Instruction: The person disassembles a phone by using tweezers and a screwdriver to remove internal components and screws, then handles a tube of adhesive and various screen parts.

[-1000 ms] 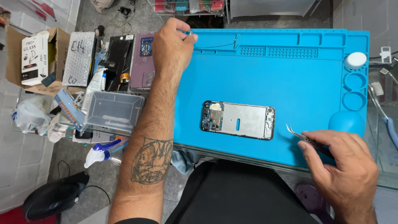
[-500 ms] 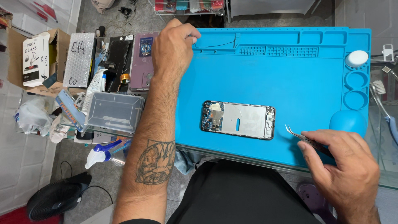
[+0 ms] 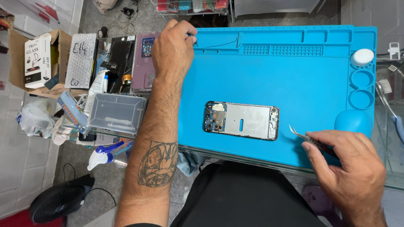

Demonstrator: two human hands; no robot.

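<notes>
Over mat's far corner, left hand (image 3: 173, 48) outstretched

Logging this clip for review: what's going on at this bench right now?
A person sits at a blue work mat with an opened phone lying flat in the middle, its back off and inner parts exposed; neither hand touches it. The right hand holds metal tweezers near the mat's lower right, tips pointing toward the phone. The left hand reaches to the mat's top left corner, fingertips at a thin dark strip lying in the tray section there. A clear plastic box sits left of the mat.
</notes>
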